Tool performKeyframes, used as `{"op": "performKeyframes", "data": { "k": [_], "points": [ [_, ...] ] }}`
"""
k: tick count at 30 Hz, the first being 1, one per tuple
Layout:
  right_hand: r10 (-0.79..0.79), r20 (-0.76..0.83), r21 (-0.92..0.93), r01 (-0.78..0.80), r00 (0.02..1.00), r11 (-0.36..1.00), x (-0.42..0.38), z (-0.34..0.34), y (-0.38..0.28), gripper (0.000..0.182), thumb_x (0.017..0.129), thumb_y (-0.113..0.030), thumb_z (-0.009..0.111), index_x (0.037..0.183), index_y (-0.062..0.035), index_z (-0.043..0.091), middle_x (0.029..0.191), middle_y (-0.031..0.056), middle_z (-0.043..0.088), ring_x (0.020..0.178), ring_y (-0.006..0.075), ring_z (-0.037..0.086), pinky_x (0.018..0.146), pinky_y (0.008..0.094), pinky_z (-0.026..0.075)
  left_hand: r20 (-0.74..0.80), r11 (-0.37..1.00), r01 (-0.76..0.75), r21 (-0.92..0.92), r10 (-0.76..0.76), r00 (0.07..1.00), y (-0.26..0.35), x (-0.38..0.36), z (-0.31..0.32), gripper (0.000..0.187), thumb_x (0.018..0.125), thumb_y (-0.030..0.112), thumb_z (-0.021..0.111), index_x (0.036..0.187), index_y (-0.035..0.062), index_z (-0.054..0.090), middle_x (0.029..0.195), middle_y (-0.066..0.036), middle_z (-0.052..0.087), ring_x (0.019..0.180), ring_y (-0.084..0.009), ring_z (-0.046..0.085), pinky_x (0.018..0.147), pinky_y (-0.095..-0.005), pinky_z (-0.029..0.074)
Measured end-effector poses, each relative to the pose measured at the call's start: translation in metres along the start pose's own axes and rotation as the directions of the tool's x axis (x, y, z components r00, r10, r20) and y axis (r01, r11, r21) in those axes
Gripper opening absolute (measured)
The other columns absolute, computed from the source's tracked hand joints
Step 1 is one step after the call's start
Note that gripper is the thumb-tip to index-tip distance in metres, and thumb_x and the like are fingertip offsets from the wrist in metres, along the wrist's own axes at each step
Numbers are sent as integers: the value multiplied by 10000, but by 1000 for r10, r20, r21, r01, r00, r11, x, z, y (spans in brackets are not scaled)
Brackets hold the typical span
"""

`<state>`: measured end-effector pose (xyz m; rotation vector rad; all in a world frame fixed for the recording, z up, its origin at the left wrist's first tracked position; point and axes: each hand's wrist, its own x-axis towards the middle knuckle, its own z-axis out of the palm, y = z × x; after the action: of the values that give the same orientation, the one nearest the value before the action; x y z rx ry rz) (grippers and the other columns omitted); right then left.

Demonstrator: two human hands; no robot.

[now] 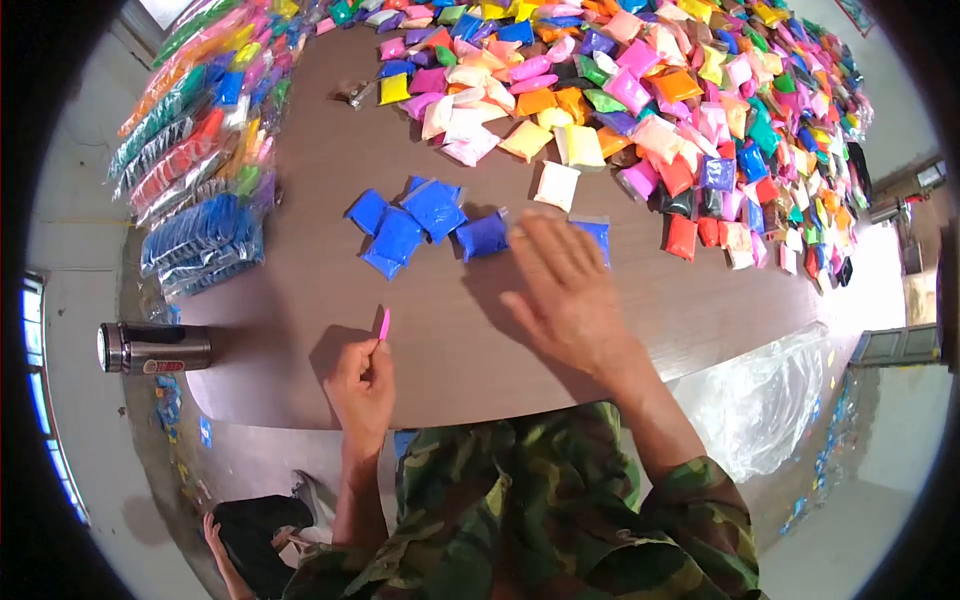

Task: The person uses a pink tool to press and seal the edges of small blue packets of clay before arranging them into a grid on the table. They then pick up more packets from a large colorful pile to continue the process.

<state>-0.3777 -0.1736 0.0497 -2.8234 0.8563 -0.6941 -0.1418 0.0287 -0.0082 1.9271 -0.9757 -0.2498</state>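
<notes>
Several blue pkts (396,240) lie on the brown table (440,360), L of ctr, some overlapping. L hand (362,390) is closed, thumb & fingers pinching a thin pink stick (384,324) nr the front edge. R hand (570,300) is open, palm down, thumb apart from fingers, btwn one blue pkt on its L & another partly hidden on its R. White pkt (556,187) sits just beyond; mixed-colour pile (650,90) behind. Metal flask (160,348) lies far L, below bagged stacks (205,235).
</notes>
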Motion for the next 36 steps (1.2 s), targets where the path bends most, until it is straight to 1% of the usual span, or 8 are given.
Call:
{"op": "performKeyframes", "data": {
  "k": [2, 5, 8, 15, 21, 25, 31, 36],
  "points": [
    [-50, -13, 77, 51, 999, 996, 21, 17, -11, 685, 962, -310, 770, 1491, 64, 548, 1563, 272, 548, 1445, 424, 526, 1232, 563, 381, -6, 1000, 21, -1, -21, 1000, -1, -1, 1, 78, 1001, 70, 771, 1003, 0, 738, 690, -34, 651, 640, -52, 542, 575, -273, 460],
    [70, -53, 102, -64, 996, 993, 34, 54, -8, 695, 926, -294, 801, 1445, 94, 551, 1511, 281, 577, 1397, 416, 563, 1205, 545, 415, -19, 1000, -16, 21, 17, 1000, -5, 0, 0, 74, 1003, 68, 768, 1002, 1, 738, 680, -31, 640, 635, -47, 532, 564, -271, 449],
    [69, -49, 119, -63, 996, 991, 25, 56, -9, 715, 936, -327, 800, 1464, 79, 540, 1509, 292, 572, 1384, 421, 572, 1201, 551, 417, -14, 1000, -6, 26, 6, 1000, -2, 0, -2, 68, 1002, 66, 768, 1005, 3, 742, 688, -37, 650, 640, -47, 539, 570, -273, 454],
    [56, 43, 147, -62, 997, 987, -16, 37, -33, 766, 928, -377, 815, 1503, 46, 536, 1573, 261, 545, 1433, 448, 534, 1222, 581, 386, -11, 999, 31, 17, -31, 999, 0, -1, -1, 75, 1000, 72, 774, 1027, 4, 757, 743, -62, 695, 669, -63, 587, 622, -277, 494],
    [21, 19, 86, -22, 1000, 996, -8, 16, -46, 790, 920, -417, 814, 1511, 36, 552, 1631, 237, 494, 1498, 436, 480, 1225, 595, 381, 1, 999, 33, 22, -33, 999, 2, -2, -3, 78, 996, 72, 776, 1040, 10, 765, 797, -85, 739, 698, -88, 658, 657, -285, 529],
    [6, 110, 105, -17, 994, 994, -14, 29, -55, 820, 931, -454, 795, 1532, 39, 534, 1654, 233, 465, 1520, 436, 449, 1232, 596, 373, 9, 1000, 21, 1, -21, 1000, -5, -2, -1, 74, 987, 66, 777, 1036, 11, 765, 813, -104, 755, 708, -112, 700, 659, -295, 541],
    [16, 116, 88, -26, 993, 996, -9, 49, -52, 858, 964, -546, 731, 1558, 34, 513, 1670, 237, 449, 1545, 443, 418, 1252, 608, 328, 4, 999, 9, 40, -9, 1000, -10, -3, 1, 75, 972, 76, 791, 1019, 28, 757, 790, -115, 748, 660, -155, 717, 612, -322, 545],
    [5, 125, 87, -16, 992, 996, -22, 44, -58, 859, 949, -560, 747, 1534, 36, 548, 1682, 237, 453, 1571, 440, 399, 1262, 612, 308, -33, 997, 3, 73, 0, 999, 5, -1, 0, 66, 960, 81, 802, 1000, 66, 752, 758, -118, 731, 611, -170, 708, 563, -330, 537]
  ]
}}
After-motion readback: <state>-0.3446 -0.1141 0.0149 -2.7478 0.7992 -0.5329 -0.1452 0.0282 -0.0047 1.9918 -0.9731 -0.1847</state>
